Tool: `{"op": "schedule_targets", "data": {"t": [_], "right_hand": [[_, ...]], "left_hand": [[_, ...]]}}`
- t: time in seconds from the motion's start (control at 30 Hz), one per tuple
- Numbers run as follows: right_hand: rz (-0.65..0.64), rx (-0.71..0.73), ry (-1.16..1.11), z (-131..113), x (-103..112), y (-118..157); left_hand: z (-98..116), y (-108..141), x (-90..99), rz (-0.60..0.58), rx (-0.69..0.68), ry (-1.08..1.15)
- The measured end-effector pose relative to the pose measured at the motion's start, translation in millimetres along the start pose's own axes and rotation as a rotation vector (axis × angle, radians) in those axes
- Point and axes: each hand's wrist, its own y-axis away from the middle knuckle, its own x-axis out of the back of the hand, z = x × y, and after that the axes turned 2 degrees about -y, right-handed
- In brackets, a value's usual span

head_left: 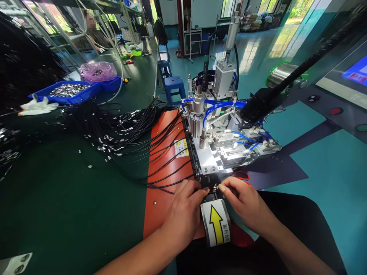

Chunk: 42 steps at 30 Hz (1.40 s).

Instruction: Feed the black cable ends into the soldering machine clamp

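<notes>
My left hand [187,196] lies over the right edge of the orange plate [163,168], fingers pressed together at the end of a black cable on the machine's track. Close to its fingertips, my right hand [236,193] pinches a small metallic piece [215,187]; its exact shape is too small to tell. Several black cables [168,164] cross the plate to the track. Just below the hands is a white label with a yellow arrow [216,224]. The metal machine [223,145] with blue air tubes stands beyond them.
Bundled black cables [129,130] lie on the dark green table [71,191]. A blue tray [69,93] holds small metal parts, with a glove [38,106] beside it. A black flexible arm [275,91] hangs over the machine. A person [96,36] sits farther back.
</notes>
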Motion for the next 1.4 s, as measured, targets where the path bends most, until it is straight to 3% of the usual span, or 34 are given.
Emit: {"op": "schedule_targets", "data": {"t": [0.3,0.83,0.93,1.2,1.4], "right_hand": [[0.069,0.108,-0.031,0,-2,-2],[0.062,0.088,0.071,0,1,-4],[0.052,0.078,0.090,0,0,-3],[0.012,0.003,0.098,-4,1,-9],[-0.078,-0.123,-0.091,1,3,-8]], "left_hand": [[-1,0,-2.9,-0.005,0.004,-0.010],[-2,-2,-2.6,0.032,-0.033,0.020],[-2,-1,-3.7,0.038,-0.018,0.024],[-1,-2,1.0,-0.081,0.050,-0.048],[-1,-5,7.0,-0.087,0.028,-0.140]]}}
